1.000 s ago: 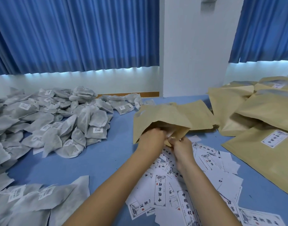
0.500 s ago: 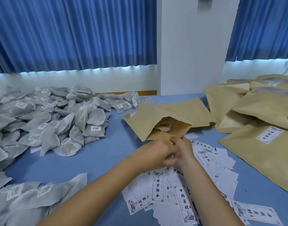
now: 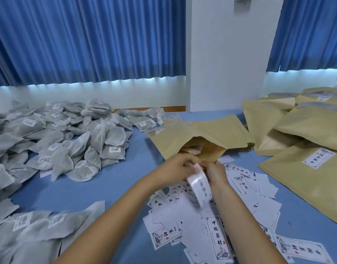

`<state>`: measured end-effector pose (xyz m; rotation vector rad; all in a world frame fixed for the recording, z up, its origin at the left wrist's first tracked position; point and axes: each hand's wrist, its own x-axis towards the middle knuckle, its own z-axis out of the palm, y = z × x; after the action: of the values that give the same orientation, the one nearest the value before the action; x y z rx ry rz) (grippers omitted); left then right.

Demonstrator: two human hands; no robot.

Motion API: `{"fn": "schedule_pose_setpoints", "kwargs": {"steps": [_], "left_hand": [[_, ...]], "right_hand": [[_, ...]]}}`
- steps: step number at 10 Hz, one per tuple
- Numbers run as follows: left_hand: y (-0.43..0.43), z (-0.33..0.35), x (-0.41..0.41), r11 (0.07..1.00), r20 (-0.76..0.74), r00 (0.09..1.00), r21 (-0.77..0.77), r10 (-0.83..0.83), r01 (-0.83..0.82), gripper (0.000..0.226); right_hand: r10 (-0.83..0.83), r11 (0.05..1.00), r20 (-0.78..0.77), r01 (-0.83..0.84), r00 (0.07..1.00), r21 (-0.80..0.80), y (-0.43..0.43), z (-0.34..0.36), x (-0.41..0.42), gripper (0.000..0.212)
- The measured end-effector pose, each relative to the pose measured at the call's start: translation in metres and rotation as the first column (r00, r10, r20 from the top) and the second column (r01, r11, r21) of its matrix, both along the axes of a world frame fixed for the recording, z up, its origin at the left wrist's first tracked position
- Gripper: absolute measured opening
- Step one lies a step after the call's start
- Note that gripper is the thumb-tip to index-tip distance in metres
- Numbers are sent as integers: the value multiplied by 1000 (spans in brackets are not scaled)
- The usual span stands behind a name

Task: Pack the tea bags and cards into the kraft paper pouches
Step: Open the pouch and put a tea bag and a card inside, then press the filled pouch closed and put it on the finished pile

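Pinching blurred card (image 3: 199, 187): left hand (image 3: 175, 168), right hand (image 3: 216, 173); loose card (image 3: 219, 239) reads 中國藥材.

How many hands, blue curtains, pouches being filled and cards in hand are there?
hands: 2, the left hand and the right hand
curtains: 2
pouch being filled: 1
card in hand: 1, blurred
Total: 6
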<state>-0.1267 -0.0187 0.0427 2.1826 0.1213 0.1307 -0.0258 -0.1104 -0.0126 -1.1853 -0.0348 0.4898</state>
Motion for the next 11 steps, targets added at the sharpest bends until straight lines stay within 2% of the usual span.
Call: {"fn": "schedule_pose_setpoints", "kwargs": {"steps": [1, 2, 3, 4, 5, 6, 7, 8, 9, 10, 11], "left_hand": [[-14, 4, 11, 935, 85, 962, -272, 259, -228, 14], [-25, -4, 32, 944, 141, 934, -22, 328, -328, 33], [-23, -2, 53, 862, 55, 874, 146, 483, -486, 28], [-12, 0, 68, 781, -153, 820, 441, 551, -443, 42], [12, 3, 64, 134, 430, 742, 814, 515, -565, 68], [4, 1, 64, 695, 5, 752, 377, 659, -612, 41], [-14, 8, 54, 704, -5, 848, 561, 529, -436, 28], [-38, 0, 38, 565, 146, 902, 735, 407, -374, 15], [-53, -1, 26, 584, 611, 781, 590, 128, -557, 12], [-41, 1, 29, 409, 719, 678, 578, 153, -706, 36], [-31, -3, 32, 446, 374, 831, 713, 411, -541, 25]], "right_hand": [[32, 997, 50, -35, 998, 64, 2, -1, -2, 30], [6, 998, 17, -7, 1000, 62, 3, -1, -4, 31], [-8, 999, 21, 7, 1000, 43, 5, -2, -5, 31], [-10, 1000, 86, 12, 996, -24, 9, -4, -9, 28], [-2, 1000, 104, 5, 995, -28, 9, -3, -9, 28], [8, 1000, 54, -10, 999, 29, 8, -3, -7, 28], [24, 999, 30, -25, 999, 33, 8, -2, -6, 25], [37, 998, 62, -34, 997, -45, 6, -4, -5, 28], [51, 996, 117, -42, 992, -72, 6, -7, -5, 27], [43, 996, 154, -29, 987, -90, 7, -5, -6, 26], [80, 995, 93, -85, 992, 60, 5, 4, -7, 35]]}}
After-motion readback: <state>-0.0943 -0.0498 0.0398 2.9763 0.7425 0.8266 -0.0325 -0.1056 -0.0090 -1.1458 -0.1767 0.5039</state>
